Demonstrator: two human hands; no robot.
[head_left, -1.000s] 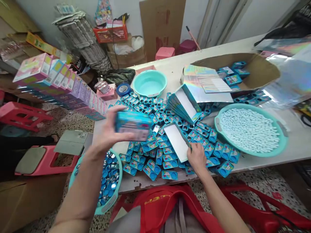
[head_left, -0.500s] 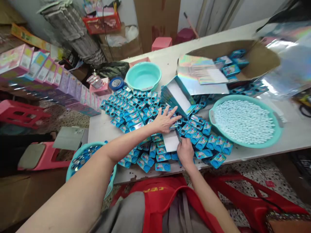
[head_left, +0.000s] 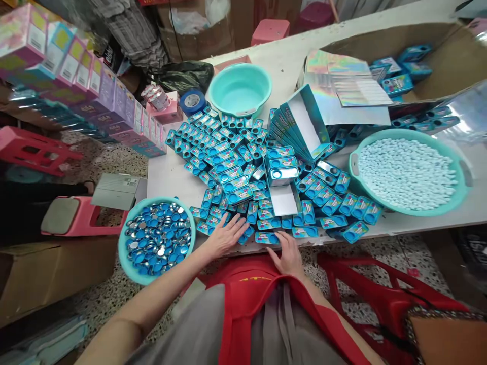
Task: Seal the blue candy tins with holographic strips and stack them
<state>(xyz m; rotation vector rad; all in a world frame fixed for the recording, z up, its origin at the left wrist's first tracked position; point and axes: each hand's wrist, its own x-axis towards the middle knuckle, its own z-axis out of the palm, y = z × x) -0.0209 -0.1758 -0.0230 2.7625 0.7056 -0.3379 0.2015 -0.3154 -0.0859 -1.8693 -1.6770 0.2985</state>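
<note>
My left hand lies over small blue tins near the front table edge, fingers stretched out. Just right of it, my right hand has thumb and fingers apart, with its fingertips at the right end of a blue tin. Neither hand has anything in its grasp. Beyond them stands an open display box with a white inside, holding three blue tins at its far end. Many similar tins are spread around it in rows and heaps.
A turquoise basin of blue and silver lids stands at left. Another basin, with pale blue pieces, is at right, and a third basin farther back. Folded display boxes lean behind the tins, near a carton. A red stool stands below.
Both hands have left the display box and come back toward the front edge, the left hand also shifting left. Tins inside the box are now uncovered. The view has tilted down.
</note>
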